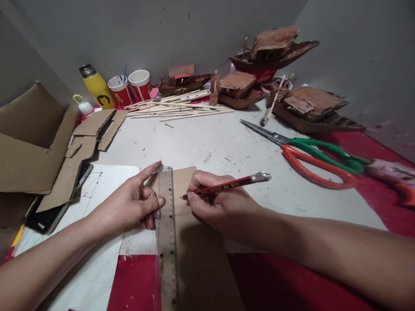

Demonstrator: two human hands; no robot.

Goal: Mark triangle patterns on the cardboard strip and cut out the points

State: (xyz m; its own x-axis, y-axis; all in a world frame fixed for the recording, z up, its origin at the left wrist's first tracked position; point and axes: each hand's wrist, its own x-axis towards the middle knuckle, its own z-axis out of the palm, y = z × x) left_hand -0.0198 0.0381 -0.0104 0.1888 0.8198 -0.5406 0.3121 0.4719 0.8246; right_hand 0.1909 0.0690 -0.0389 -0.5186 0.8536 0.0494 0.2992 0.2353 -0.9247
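A clear plastic ruler [167, 242] lies lengthwise along the left part of a brown cardboard strip [201, 263]. My left hand [141, 201] rests at the ruler's upper part, its thumb on the ruler and its index finger stretched toward the top end; the other fingers are curled beside the left edge. My right hand [215, 196] is closed round a red and black pencil [231, 183], whose tip is just above or on the cardboard, a little right of the ruler. Whether the tip touches the cardboard I cannot tell.
Large scissors [311, 157] lie at the right. Behind are cardboard boats [235, 86], thin sticks [175, 106], cups [140, 84] and a yellow bottle [99, 88]. A cardboard box [29, 151], cut pieces [86, 149], a phone [48, 216] and marked paper [103, 242] are left.
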